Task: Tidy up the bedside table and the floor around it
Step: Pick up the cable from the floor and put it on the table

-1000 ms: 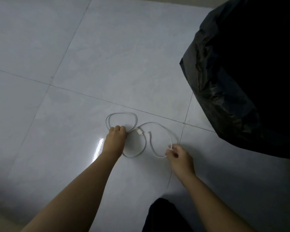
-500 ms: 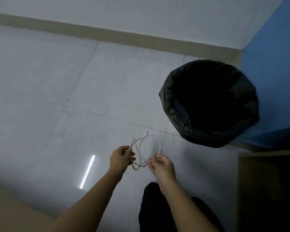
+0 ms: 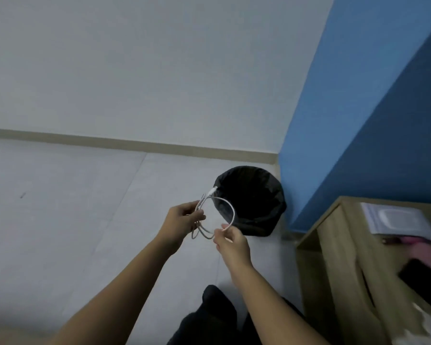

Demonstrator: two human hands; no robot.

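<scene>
A thin white charging cable (image 3: 230, 207) hangs in loops in the air between my two hands, its plug end sticking up toward the bin. My left hand (image 3: 182, 224) grips several gathered loops of it. My right hand (image 3: 230, 241) pinches the cable's free loop between thumb and fingers. The wooden bedside table (image 3: 334, 257) stands at the right, with a white paper or packet (image 3: 396, 220), a pink thing (image 3: 413, 240) and a dark flat object (image 3: 423, 275) on its top.
A round bin lined with a black bag (image 3: 276, 202) stands on the floor in the corner, just beyond my hands. A blue wall (image 3: 371, 120) rises behind the table. Pale floor tiles (image 3: 72, 207) stretch to the left. My dark-clothed legs (image 3: 209, 317) are below.
The cable has been lifted off the floor and gathered into loops held in both hands. My view has risen, so the bin looks smaller and the bedside table has come into sight.
</scene>
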